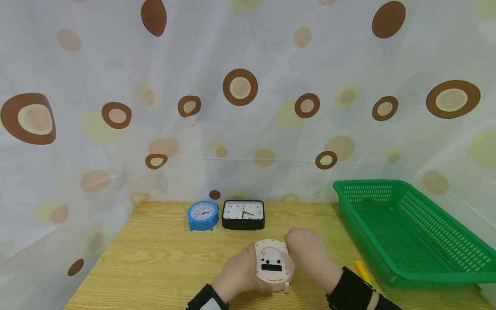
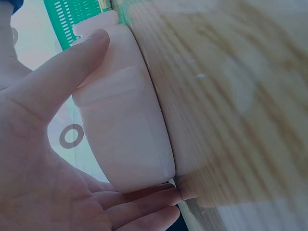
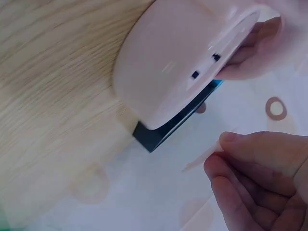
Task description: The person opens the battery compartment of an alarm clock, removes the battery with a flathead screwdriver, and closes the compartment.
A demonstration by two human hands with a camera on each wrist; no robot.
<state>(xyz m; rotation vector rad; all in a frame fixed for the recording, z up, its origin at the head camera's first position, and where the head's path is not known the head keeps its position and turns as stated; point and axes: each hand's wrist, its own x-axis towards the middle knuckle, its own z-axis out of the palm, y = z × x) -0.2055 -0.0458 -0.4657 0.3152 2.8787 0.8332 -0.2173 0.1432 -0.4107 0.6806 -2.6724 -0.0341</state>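
Note:
A pale pink alarm clock [image 1: 274, 279] lies face down on the wooden table, its back turned up with a dark rectangular battery slot [image 1: 271, 267] showing. My left hand [image 1: 243, 269] grips the clock from the left; in the left wrist view the thumb is on one side and the fingers on the other. Just off the clock's right edge is my right hand [image 1: 308, 254]. Between thumb and forefinger it pinches a thin pale pink cover piece [image 3: 198, 161], seen edge-on in the right wrist view and apart from the clock.
Behind the hands stand a blue alarm clock [image 1: 203, 216] and a black rectangular clock [image 1: 243, 215], side by side. A green plastic basket [image 1: 372, 254] occupies the right side. Beside it lies a yellow tool [image 1: 363, 272], partly hidden by my right wrist. A patterned curtain [image 1: 240, 129] hangs behind the table.

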